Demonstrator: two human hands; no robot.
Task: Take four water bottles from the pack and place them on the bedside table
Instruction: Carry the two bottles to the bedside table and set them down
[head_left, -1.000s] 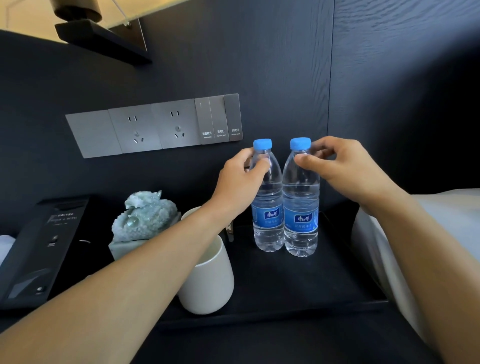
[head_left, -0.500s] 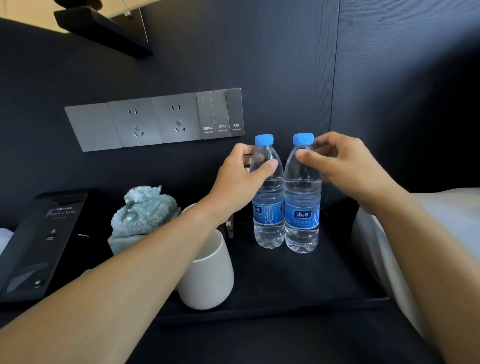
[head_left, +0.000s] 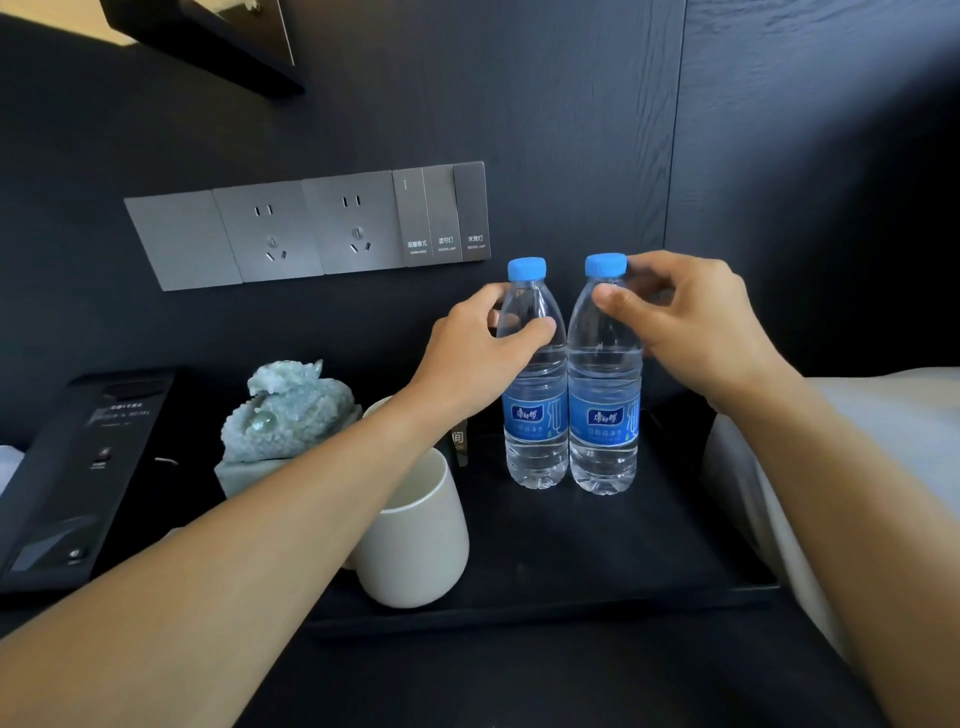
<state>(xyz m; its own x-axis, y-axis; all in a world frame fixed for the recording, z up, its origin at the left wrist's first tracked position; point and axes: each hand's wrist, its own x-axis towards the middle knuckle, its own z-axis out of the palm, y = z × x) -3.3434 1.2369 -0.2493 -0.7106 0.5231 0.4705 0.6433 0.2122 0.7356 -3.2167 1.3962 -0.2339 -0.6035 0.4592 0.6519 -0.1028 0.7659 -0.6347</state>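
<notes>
Nearest the camera, two bare forearms are seen reaching forward over the dark worktop (head_left: 597, 561). Under the left forearm a pale round cup (head_left: 415, 540) is stood near the worktop's front edge, partly covered by the arm. To the left, a black slanted device (head_left: 78, 478) is placed, and just behind the cup a green-white carved stone ornament (head_left: 288, 410) is set on a pale base. At the right edge, a light-coloured bed (head_left: 852, 457) is visible beside the worktop.

Farther back, two clear water bottles with blue caps and blue labels are stood upright on the worktop, side by side and touching or nearly so. The left bottle (head_left: 535, 415) is gripped at its shoulder by the left hand (head_left: 478, 353), thumb in front and fingers curled behind. The right bottle (head_left: 603, 415) is pinched just below its cap by the right hand (head_left: 696, 322), thumb on the near side, fingers round the far side.

Behind them, on the dark wall, a grey panel of sockets and switches (head_left: 311, 228) is mounted, and a dark fixture (head_left: 208, 36) is seen at the upper left.
</notes>
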